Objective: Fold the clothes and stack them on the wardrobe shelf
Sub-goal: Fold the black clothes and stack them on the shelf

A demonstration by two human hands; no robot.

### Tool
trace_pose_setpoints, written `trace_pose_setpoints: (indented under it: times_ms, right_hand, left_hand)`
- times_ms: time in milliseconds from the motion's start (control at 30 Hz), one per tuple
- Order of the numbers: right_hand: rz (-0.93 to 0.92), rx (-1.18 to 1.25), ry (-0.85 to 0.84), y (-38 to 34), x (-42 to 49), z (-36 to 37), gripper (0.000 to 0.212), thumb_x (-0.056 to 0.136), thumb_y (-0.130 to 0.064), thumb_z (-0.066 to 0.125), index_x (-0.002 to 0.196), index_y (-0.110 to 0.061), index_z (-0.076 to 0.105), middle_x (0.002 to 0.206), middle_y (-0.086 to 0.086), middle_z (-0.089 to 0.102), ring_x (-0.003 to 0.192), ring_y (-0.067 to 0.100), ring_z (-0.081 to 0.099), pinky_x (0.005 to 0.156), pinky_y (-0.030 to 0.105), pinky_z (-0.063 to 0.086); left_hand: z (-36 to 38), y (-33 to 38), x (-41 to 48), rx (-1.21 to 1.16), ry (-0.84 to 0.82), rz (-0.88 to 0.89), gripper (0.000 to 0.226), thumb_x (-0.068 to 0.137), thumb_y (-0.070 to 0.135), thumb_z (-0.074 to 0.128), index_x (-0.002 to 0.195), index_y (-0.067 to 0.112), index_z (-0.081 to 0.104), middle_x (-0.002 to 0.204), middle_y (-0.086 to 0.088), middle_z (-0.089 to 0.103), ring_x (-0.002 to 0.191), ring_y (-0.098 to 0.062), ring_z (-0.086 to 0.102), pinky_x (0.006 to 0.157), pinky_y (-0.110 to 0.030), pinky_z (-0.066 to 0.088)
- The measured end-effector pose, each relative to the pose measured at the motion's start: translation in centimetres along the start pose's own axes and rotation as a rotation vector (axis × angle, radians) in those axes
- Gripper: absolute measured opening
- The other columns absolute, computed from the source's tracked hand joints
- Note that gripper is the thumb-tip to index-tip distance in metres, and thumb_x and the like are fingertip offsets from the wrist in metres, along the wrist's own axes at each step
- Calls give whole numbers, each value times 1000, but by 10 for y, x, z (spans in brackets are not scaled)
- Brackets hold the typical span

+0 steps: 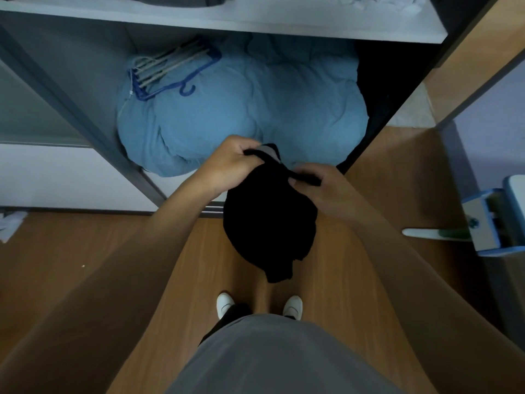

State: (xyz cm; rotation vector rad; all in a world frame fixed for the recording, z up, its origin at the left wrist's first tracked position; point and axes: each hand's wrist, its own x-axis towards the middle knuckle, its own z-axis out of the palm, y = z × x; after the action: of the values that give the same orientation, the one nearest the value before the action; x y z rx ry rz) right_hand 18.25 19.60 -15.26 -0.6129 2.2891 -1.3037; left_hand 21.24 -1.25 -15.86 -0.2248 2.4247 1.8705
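Note:
A black garment point(270, 223) hangs bunched in the air in front of the open wardrobe, above the wooden floor. My left hand point(230, 163) grips its upper edge on the left, fingers curled round the cloth. My right hand point(318, 189) pinches the upper edge on the right. A pale grey patch of the garment shows near my left fingers. The white wardrobe shelf point(255, 21) runs across the top of the view, with a dark garment point(170, 0) at its left and a white cloth point(392, 2) at its right, both cut off by the frame.
Below the shelf a big blue duvet point(241, 109) fills the wardrobe bottom, with blue hangers point(170, 69) lying on it. A blue and white box point(494, 220) stands on the right. White cloth point(11, 223) lies on the floor at the left. My white shoes point(258, 305) are below.

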Motion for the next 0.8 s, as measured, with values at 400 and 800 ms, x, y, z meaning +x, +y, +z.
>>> trace_pose_setpoints:
  times_ms: [400,800]
  right_hand:
    - [94,517,422,-10,10,-16,18,99,-14,57,98,-11,74,89,0,76,83,12,73,70,20,56]
    - [93,121,201,23,-8,6,23,92,6,56,107,-9,65,100,-2,68,98,12,64,92,26,48]
  left_hand:
    - [-12,-15,-25,85,-370,-157,39,93,27,68,79,-9,64,71,-4,59,68,-13,55,65,-25,38]
    - [16,21,2,-268,-46,-128,27,97,24,62,101,-1,72,86,-19,75,73,-20,74,67,-27,57]
